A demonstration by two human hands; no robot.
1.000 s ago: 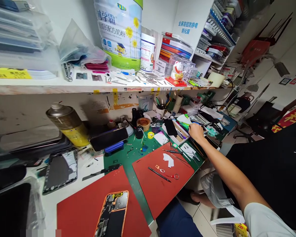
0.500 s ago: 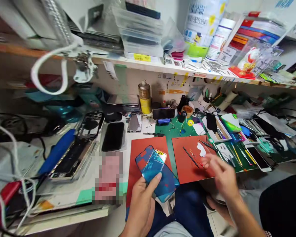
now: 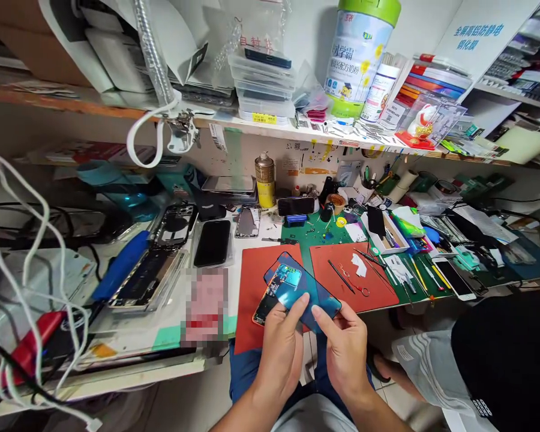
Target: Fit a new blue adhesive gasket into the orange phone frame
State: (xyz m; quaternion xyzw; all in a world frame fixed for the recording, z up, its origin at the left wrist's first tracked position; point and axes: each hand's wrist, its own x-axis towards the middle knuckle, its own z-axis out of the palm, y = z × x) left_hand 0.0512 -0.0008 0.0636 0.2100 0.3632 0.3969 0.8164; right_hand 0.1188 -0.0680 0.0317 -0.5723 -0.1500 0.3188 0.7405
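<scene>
A see-through blue film (image 3: 311, 281) is held tilted over the left red mat (image 3: 248, 269), reaching past its right edge, with an opened orange-rimmed phone (image 3: 264, 305) partly showing through it. The left hand (image 3: 282, 345) grips the near edge, its fingers closed with the thumb on top; the right hand (image 3: 347, 348) pinches the film close to its right-hand corner, fingers likewise closed. Just to the right, a second red mat (image 3: 382, 293) bears a black stick (image 3: 341, 276), a small ring (image 3: 365, 292) and white scraps (image 3: 359, 265). Beyond the mats, a dark phone (image 3: 296, 206) leans on a blue stand (image 3: 296, 220), near a yellow spray can (image 3: 265, 183). A black phone (image 3: 212, 243) lies left of the left mat. On the right of the green surface (image 3: 312, 235) are an open box (image 3: 401, 245) of tools and a white-framed phone (image 3: 454, 279). A person in black (image 3: 508, 354) is at the far right.
</scene>
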